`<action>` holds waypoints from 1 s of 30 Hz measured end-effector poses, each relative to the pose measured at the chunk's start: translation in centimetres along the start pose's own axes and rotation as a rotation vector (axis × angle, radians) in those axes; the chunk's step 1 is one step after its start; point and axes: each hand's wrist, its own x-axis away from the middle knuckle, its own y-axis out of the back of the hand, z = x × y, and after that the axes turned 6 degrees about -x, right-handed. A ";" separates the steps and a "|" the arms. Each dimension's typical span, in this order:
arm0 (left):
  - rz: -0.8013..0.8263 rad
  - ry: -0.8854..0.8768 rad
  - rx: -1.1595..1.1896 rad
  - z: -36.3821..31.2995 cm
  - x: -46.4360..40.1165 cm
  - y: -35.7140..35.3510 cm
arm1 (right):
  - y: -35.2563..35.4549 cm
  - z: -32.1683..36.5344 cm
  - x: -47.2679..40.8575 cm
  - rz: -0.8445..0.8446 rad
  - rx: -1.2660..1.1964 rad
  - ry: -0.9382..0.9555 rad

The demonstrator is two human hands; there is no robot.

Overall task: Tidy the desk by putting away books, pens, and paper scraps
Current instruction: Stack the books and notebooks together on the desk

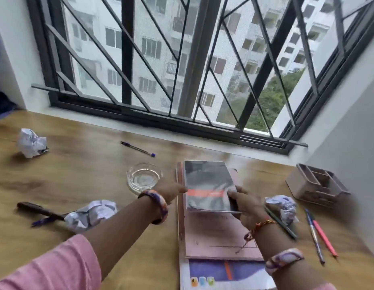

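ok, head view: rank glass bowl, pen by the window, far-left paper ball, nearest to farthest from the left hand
1. Glass bowl: just beyond and left of the left hand, nearly touching.
2. Pen by the window: farther back on the desk, left of the books.
3. Far-left paper ball: at the desk's left end, farthest.
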 end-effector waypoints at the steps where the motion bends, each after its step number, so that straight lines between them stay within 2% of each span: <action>1: -0.020 0.018 -0.044 0.3 0.1 0.0 | 0.3 -0.6 -0.5 0.010 0.007 -0.020; 6: -0.014 0.141 -0.007 1.5 -0.2 -0.4 | 0.5 -1.7 -1.7 0.031 0.138 0.054; 10: -0.004 0.165 0.016 1.9 0.0 -1.2 | 1.2 -1.6 -1.3 0.072 0.229 0.104; 15: -0.054 0.144 -0.017 2.2 -0.5 -2.3 | 1.9 -2.0 -1.0 0.074 0.383 0.170; 20: -0.128 0.055 -0.089 1.8 0.2 -3.5 | 2.0 -1.5 -1.0 0.102 0.736 0.264; 23: -0.123 0.059 -0.158 2.0 0.8 -4.1 | 2.8 -1.2 -1.0 0.052 0.968 0.345; 30: -0.102 0.104 -0.076 3.0 0.4 -4.8 | 7.9 -2.5 0.4 -0.127 1.195 0.322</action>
